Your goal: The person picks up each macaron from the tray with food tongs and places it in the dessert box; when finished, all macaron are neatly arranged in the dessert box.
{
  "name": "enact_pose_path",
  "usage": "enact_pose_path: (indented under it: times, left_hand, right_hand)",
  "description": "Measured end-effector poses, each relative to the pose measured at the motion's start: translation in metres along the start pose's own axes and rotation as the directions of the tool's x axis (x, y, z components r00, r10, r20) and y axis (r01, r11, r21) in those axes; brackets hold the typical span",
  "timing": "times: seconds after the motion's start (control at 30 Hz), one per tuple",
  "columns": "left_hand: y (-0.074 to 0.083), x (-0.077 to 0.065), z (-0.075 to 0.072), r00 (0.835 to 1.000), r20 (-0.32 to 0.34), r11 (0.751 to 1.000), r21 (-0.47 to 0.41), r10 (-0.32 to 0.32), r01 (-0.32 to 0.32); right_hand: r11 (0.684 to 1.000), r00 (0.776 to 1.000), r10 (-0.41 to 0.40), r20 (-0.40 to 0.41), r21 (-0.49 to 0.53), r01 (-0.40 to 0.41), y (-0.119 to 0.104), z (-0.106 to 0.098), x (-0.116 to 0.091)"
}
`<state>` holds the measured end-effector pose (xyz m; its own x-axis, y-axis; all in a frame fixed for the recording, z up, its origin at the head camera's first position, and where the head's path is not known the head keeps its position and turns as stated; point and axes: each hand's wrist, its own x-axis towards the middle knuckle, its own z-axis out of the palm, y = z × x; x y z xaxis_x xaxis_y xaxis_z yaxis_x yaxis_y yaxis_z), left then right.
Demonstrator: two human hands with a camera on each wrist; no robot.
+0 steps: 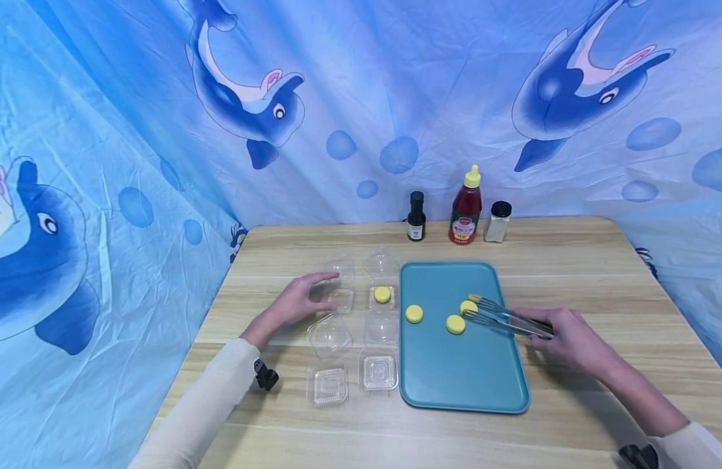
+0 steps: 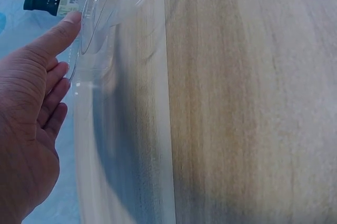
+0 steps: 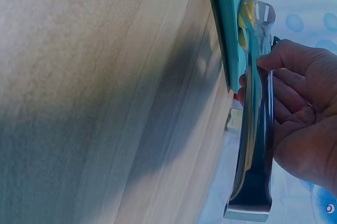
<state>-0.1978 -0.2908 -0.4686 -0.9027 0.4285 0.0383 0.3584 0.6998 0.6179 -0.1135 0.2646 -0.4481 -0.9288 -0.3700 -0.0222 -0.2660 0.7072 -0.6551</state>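
Note:
My right hand [image 1: 562,335] holds a pair of metal tongs [image 1: 510,320] over the right side of the teal tray [image 1: 463,384]. The spread tips of the tongs lie on either side of a small yellow round cake [image 1: 469,307], macaron-like in shape. Two more yellow cakes sit on the tray, one [image 1: 455,324] just in front of the tips and another [image 1: 414,314] by the left rim. With thumb and fingers apart, my left hand [image 1: 296,301] is at the left edge of a clear plastic clamshell box [image 1: 341,301], lid raised. The left wrist view shows its thumb [image 2: 62,29] right at the clear plastic.
Several other clear clamshell boxes stand lid-up left of the tray, including a front one [image 1: 328,385]; one at the back holds a yellow cake [image 1: 382,294]. Along the table's back edge are a dark bottle [image 1: 416,218], a red sauce bottle [image 1: 465,212] and a black-capped jar [image 1: 498,225].

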Motion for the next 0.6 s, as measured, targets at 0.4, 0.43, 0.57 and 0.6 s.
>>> enact_pose_path:
  times: [0.4,0.43,0.57,0.6]
  left_hand:
    - [-0.0013,-0.0006,-0.0012,1.0,-0.009,1.0,0.021,0.005,-0.005]
    - [-0.0012,-0.0005,-0.0011,1.0,-0.007,1.0,0.022,0.01,-0.01]
    - [-0.0001,0.0001,-0.0006,1.0,-0.003,0.999,0.026,0.023,-0.023]
    - [0.0002,0.0005,-0.0005,1.0,-0.003,0.999,0.027,0.025,-0.025]
  right_hand:
    - [1.0,1.0,0.024,0.01,0.012,-0.024,-0.0005,-0.0006,0.0002]
    - [1.0,1.0,0.02,0.008,0.014,-0.02,-0.0003,-0.0005,0.0001]
    - [1.0,1.0,0.019,0.0,0.016,-0.019,0.0001,-0.0002,0.0007]
    - [1.0,1.0,0.021,-0.002,0.016,-0.021,0.0003,-0.0001,0.0008]
